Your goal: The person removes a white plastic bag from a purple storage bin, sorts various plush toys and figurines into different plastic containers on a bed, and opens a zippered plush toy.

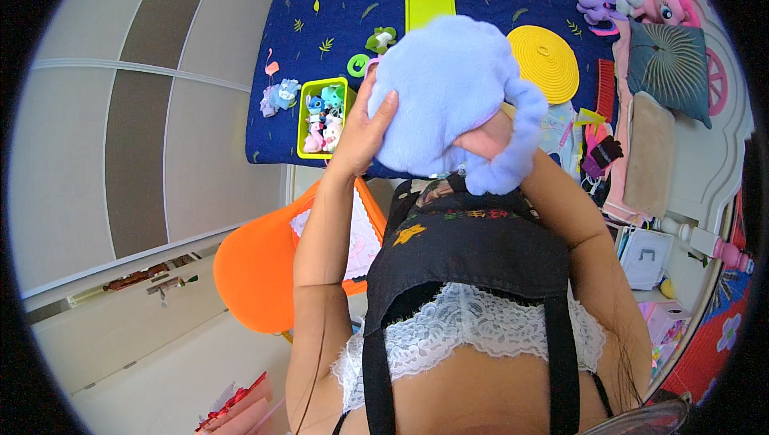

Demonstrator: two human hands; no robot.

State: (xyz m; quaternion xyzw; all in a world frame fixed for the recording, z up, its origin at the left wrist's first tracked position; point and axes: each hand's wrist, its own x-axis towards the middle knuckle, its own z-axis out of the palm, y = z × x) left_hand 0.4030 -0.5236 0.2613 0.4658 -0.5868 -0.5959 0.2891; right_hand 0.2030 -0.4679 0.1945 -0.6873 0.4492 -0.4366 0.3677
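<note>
A pale lavender-blue plush pouch or bag (441,86), with a ruffled plush strap (528,113) on its right, is held up in front of me. My left hand (366,125) grips its left side, thumb on the front. My right hand (488,134) is at the pouch's lower right, its fingers hidden in a fold or opening of the fabric. The strap loops around the right wrist. Just left of my left hand, a lime-green bin (301,134) holds several small plush toys (331,97).
The bed or table under a navy patterned cloth (348,8) carries a lime-green lid (423,7), a green ring (358,65), a green plush toy (381,39), a round yellow woven mat (544,65) and a red brush (605,89). An orange chair (252,255) stands at left.
</note>
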